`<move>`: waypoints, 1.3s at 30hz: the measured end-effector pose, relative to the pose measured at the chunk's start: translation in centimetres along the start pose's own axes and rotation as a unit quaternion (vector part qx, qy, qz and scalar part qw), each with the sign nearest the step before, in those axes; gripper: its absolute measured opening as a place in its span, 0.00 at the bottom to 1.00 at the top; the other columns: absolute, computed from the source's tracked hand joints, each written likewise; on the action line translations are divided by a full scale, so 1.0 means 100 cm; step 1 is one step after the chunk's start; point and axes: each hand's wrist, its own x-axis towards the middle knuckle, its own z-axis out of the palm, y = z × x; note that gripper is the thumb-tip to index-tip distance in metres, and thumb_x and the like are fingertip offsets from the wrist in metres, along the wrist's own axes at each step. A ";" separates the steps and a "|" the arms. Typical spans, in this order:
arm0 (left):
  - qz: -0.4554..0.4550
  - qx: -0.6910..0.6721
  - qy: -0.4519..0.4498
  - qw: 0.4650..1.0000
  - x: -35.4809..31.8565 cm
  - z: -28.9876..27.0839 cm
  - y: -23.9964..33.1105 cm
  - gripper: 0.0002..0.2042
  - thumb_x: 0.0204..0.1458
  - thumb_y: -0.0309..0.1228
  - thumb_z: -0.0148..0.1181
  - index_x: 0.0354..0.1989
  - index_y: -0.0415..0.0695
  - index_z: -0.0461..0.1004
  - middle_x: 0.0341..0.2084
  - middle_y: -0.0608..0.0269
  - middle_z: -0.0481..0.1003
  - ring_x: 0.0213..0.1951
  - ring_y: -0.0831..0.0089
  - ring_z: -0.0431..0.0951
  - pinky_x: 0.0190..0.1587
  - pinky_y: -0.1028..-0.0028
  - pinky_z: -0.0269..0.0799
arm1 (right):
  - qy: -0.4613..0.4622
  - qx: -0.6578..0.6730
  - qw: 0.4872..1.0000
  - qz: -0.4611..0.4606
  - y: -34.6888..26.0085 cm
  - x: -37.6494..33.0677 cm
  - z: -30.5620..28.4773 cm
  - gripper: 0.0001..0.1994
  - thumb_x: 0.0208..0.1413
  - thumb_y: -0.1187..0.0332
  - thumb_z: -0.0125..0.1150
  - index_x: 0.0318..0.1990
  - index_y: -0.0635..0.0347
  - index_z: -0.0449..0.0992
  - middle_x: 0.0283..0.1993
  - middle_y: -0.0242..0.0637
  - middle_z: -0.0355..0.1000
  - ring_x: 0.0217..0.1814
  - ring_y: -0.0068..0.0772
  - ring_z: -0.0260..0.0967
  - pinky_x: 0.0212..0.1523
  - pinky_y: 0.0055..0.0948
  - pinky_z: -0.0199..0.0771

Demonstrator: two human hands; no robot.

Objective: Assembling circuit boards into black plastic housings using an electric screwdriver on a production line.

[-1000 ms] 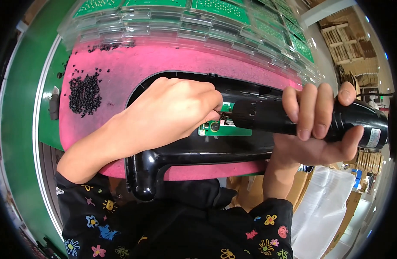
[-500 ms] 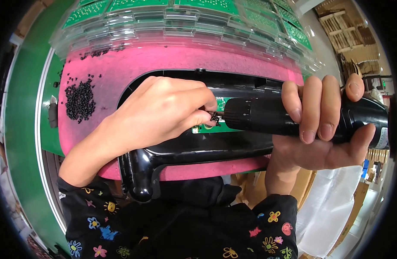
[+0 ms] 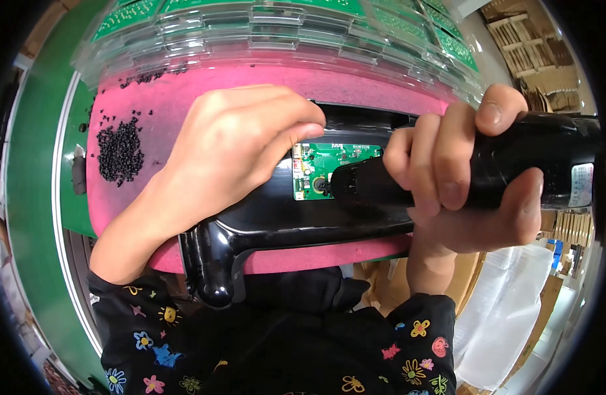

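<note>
My right hand (image 3: 447,164) wraps round a black electric screwdriver (image 3: 375,181), its nose pointing left over a green circuit board (image 3: 336,155). Several small black screws (image 3: 324,187) cluster at the driver's tip, close above the board. The board lies inside a long black plastic housing (image 3: 270,227) with a stubby arm at its near left. My left hand (image 3: 240,145) is closed, thumb and fingers pressed together beside the board's upper left corner, over the housing. What those fingertips hold, if anything, is hidden. The hand covers the housing's left end.
The housing rests on a pink mat (image 3: 164,125). A heap of black screws (image 3: 120,151) lies on the mat at the left, with more scattered farther back. Stacked clear plastic trays (image 3: 283,43) of green circuit boards stand along the far edge.
My left hand has moved up and left, away from the driver's tip, uncovering the circuit board. The screwdriver has shifted slightly left and tilts its nose lower toward the board.
</note>
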 end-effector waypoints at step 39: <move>0.022 -0.054 -0.111 0.992 -0.012 0.004 0.001 0.12 0.46 0.19 0.59 0.41 0.39 0.75 0.31 0.58 0.74 0.36 0.57 0.77 0.36 0.63 0.74 | -0.077 0.011 0.995 -0.059 0.002 0.001 0.004 0.21 0.60 0.49 0.57 0.48 0.55 0.65 0.22 0.25 0.64 0.18 0.18 0.60 0.26 0.24 0.60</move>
